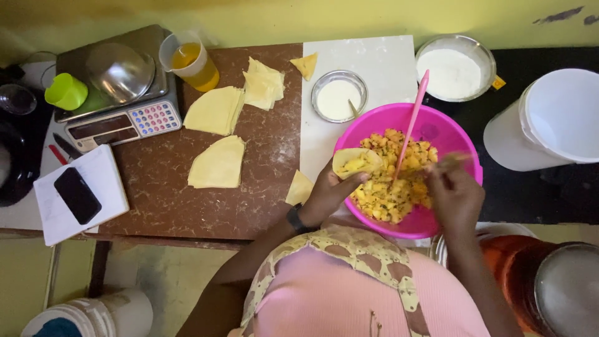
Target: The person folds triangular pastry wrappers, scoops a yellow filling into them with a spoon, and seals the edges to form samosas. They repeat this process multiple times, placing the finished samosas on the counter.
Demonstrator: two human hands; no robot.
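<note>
At the far left of the brown marbled desk [162, 187], a black phone [77, 195] lies on a white notepad [93, 181]. Above it sits a grey digital weighing scale [118, 106] with a steel bowl-shaped pan [120, 72], a lime-green plastic cup [65, 91] resting on its left edge. Beside the scale stands a clear measuring jug of yellow oil [192, 62]. Further right, pale yellow pastry sheets lie in 3 groups: a fan-shaped stack [215, 110], a second stack below it [218, 163], and a looser heap of cut pieces [263, 82].

On the white cutting board [374, 68] stands a small steel bowl of white paste [339, 97]. The left hand [327, 190] has its fingers wrapped around a folded pastry cone part-filled with yellow filling [357, 162], held at the left rim of the round bright-pink plastic bowl [437, 131]. That bowl holds diced yellow potato filling flecked with herbs [393, 187], with a long pink spoon [413, 122] leaning in it. The right hand [455, 193] hovers over the filling, fingers pinched narrow around a blurred utensil [452, 159]; I cannot tell its kind. Past the pink bowl sit a steel bowl of white flour [454, 67] and a large white plastic bucket [549, 118].
</note>
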